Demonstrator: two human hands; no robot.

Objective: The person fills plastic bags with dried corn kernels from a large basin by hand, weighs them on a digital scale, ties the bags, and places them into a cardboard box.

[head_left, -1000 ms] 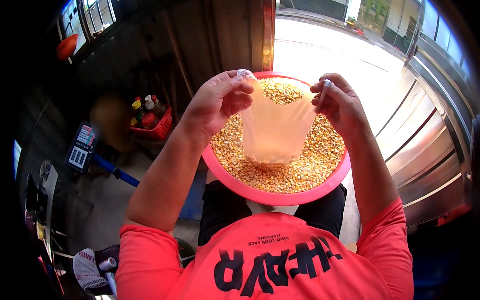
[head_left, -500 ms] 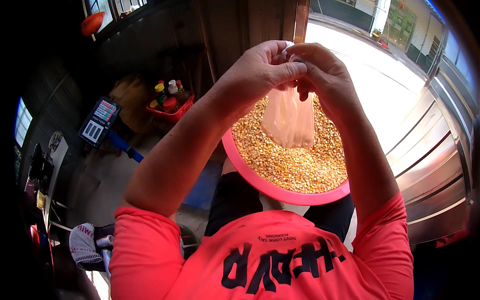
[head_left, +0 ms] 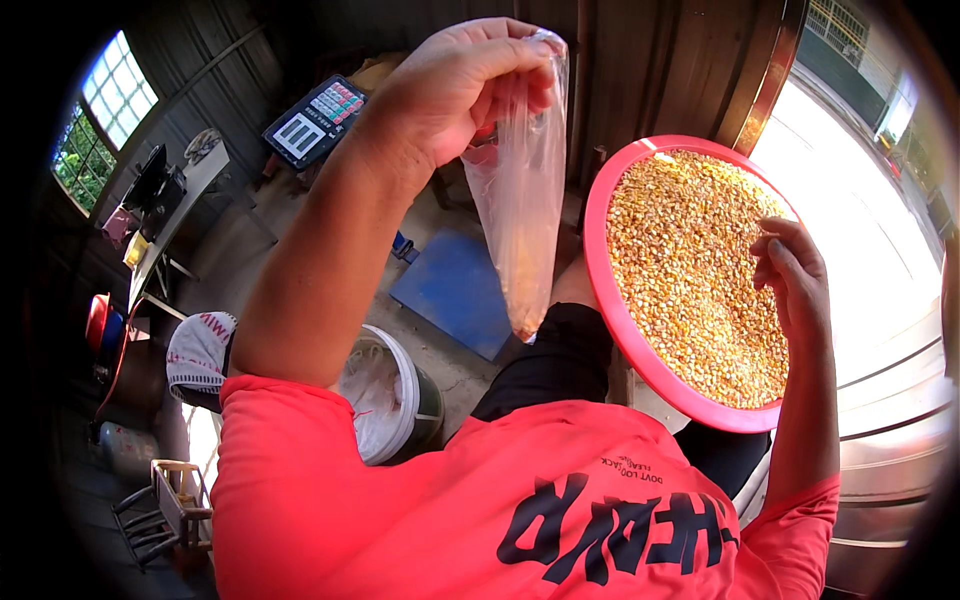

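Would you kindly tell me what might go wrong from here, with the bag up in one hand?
The thin plastic bag hangs only from the left hand, so it might slip. The pink basin holds many loose corn kernels, so a bump from the right hand could spill some.

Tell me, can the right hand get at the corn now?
Probably yes: the right hand looks empty by the basin's right edge, with nothing visible between it and the corn; the left hand holds the bag clear.
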